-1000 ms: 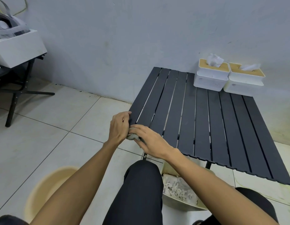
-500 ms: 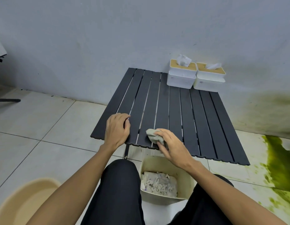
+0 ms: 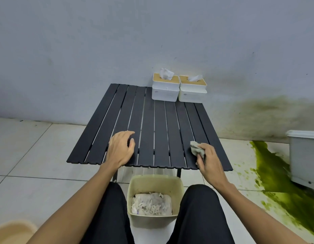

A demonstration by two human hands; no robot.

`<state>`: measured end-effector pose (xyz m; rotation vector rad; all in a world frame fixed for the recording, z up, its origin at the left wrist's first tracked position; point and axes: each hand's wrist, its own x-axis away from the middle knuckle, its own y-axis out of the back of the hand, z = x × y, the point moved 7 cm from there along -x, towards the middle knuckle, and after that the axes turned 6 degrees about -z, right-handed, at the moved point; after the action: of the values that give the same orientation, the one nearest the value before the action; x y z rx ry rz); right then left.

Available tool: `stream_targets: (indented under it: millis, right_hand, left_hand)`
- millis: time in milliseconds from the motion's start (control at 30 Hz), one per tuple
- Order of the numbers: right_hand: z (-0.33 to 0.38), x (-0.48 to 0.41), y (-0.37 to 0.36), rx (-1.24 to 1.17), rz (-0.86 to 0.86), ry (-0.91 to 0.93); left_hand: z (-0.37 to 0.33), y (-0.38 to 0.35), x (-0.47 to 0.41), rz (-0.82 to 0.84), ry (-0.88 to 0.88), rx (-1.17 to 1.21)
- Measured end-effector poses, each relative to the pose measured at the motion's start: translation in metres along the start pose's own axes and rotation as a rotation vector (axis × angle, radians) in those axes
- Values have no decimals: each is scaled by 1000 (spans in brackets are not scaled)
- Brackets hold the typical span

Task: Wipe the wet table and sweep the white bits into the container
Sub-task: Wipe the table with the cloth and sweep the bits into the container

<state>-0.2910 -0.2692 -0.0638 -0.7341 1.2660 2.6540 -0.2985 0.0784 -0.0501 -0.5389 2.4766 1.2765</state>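
Table (image 3: 152, 120) bears the left hand (image 3: 121, 148), fingers relaxed; grip of the right hand (image 3: 208, 161) holds a cloth (image 3: 196, 149).

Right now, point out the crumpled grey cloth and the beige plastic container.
crumpled grey cloth (image 3: 195, 148): head view, exposed fold at its far end.
beige plastic container (image 3: 155, 184): head view, bare inner far wall.

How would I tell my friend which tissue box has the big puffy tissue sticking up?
Find the black slatted table by the grey wall. At its far edge two white tissue boxes with tan lids stand side by side. It is the left tissue box: its tissue stands tall and crumpled, while the right tissue box shows only a low wisp.
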Motion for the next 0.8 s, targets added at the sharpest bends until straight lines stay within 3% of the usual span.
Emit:
stream_targets:
  millis: [133,433,800]
  right_hand:
    - [-29,-3,20,121,-173,-164]
    - [-47,-35,6,194,-134,-273]
    - [-43,-35,11,249,-93,-126]
  left_hand:
    - [-13,-17,-1,40,-37,-27]
    - [-43,-59,-7,97,-67,-45]
    - [-59,-73,-11,125,-66,-25]
